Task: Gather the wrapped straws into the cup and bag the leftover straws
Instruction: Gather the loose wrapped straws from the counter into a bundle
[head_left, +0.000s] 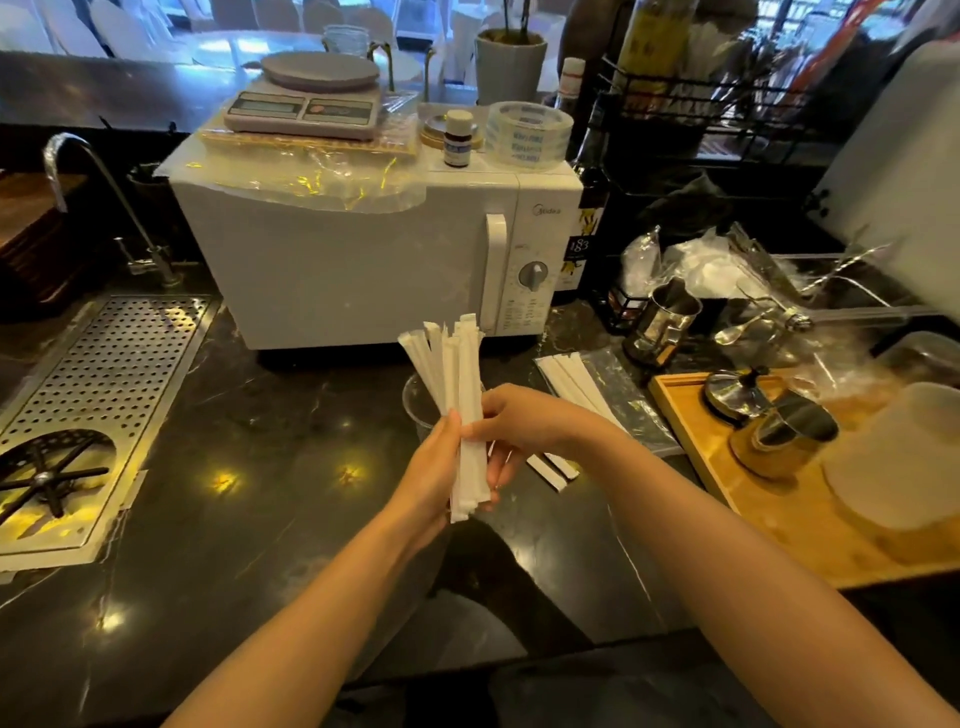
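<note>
A bundle of several white paper-wrapped straws stands upright above the dark counter, fanned out at the top. My left hand grips the bundle's lower part from the left. My right hand closes on the same bundle from the right. Behind the bundle stands a clear plastic cup, mostly hidden by the straws and hands. More wrapped straws lie flat to the right, on a clear plastic bag.
A white microwave stands just behind the cup. A perforated metal drain tray sits at the left. A wooden tray with steel pitchers and a white lid lies at the right, with crumpled plastic bags behind it.
</note>
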